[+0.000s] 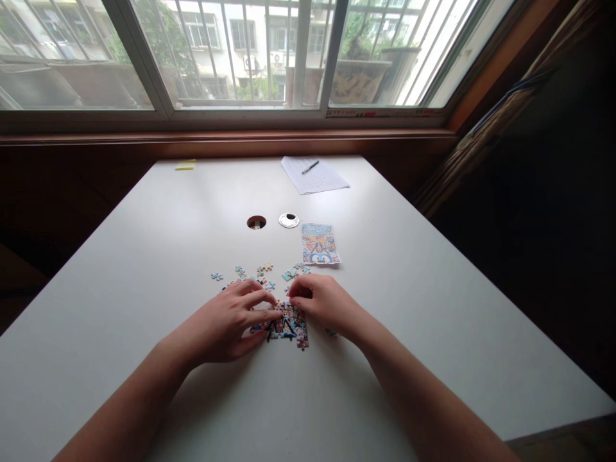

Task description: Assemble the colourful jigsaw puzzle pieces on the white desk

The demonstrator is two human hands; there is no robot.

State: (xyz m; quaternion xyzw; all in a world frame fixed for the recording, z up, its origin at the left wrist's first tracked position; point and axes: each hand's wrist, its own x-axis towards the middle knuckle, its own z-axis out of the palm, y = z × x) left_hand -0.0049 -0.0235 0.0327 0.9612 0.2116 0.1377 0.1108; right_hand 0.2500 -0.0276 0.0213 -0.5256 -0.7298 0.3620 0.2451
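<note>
A partly joined jigsaw puzzle [294, 328] with a busy, colourful print lies flat on the white table. My left hand [237, 321] rests over its left side, fingers spread and fingertips touching it. At the puzzle's upper right edge, my right hand [323, 301] is closed in a pinch on a small jigsaw piece, mostly hidden by the fingers. Loose jigsaw pieces [289, 274] lie scattered just beyond both hands, and a few show under my right wrist. A small printed picture sheet [320, 245] with a penguin-like figure lies behind my right hand.
The white table [144, 256] has a round cable hole [256, 222], with a round metallic cover [289, 220] beside it. Farther back are paper sheets [312, 178] under a pen [310, 167], and a yellow sticky note [185, 165]. A barred window stands behind.
</note>
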